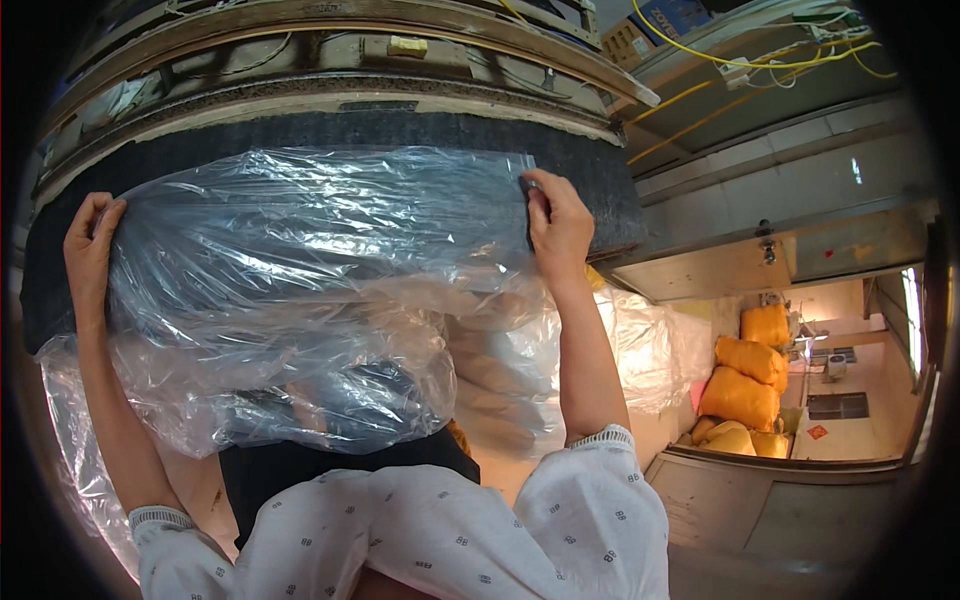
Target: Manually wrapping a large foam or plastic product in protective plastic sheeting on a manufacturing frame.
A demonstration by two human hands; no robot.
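A wide sheet of clear plastic film (330, 215), creased and shiny, is stretched between my hands over a dark cloth-covered work surface (420, 130). My left hand (93, 235) pinches the film's left side, thumb against bent fingers. At the upper right corner, my right hand (555, 218) grips the film's edge between thumb and curled fingers. From the surface's near edge the film hangs in loose folds toward my lap. Whether it is one layer or a bag, I cannot tell.
Wooden rails (350, 35) run behind the work surface. Yellow cables (760, 62) hang at the upper right. More clear plastic (640, 340) is heaped to the right, beside stacked orange bundles (743, 395). A pale cabinet panel (700, 265) stands right of the surface.
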